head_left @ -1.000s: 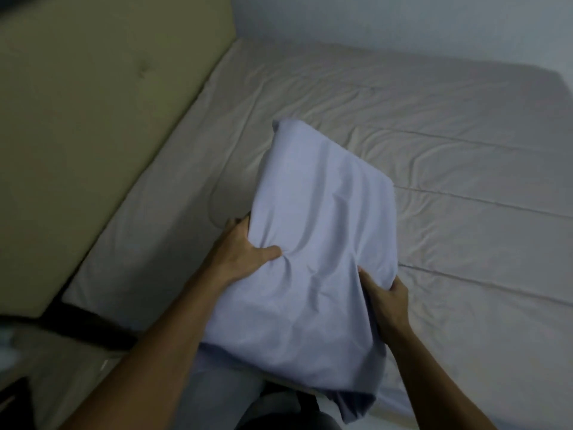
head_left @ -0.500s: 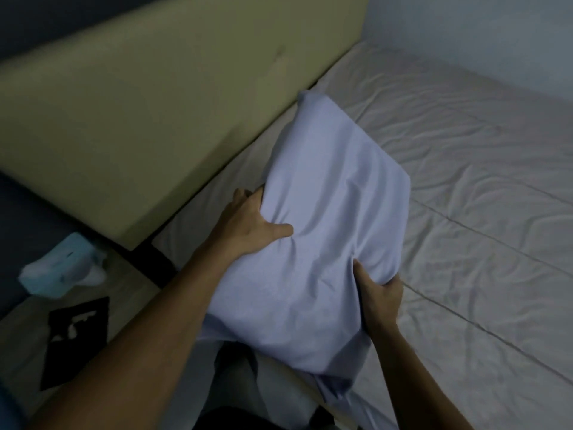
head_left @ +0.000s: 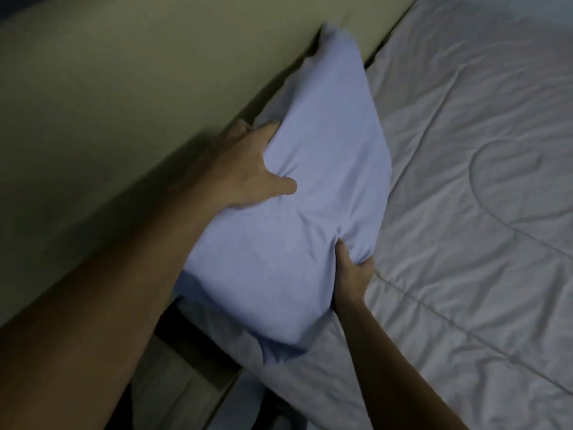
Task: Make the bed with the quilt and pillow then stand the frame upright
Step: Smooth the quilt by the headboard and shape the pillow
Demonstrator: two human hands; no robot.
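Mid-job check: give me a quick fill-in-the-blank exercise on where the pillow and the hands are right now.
1. The pillow is gripped by the left hand and the ____.
2. The pillow's far corner lies against the olive ____.
3. The pale stitched ____ lies spread out beside the pillow.

Missing words: right hand; headboard; quilt.
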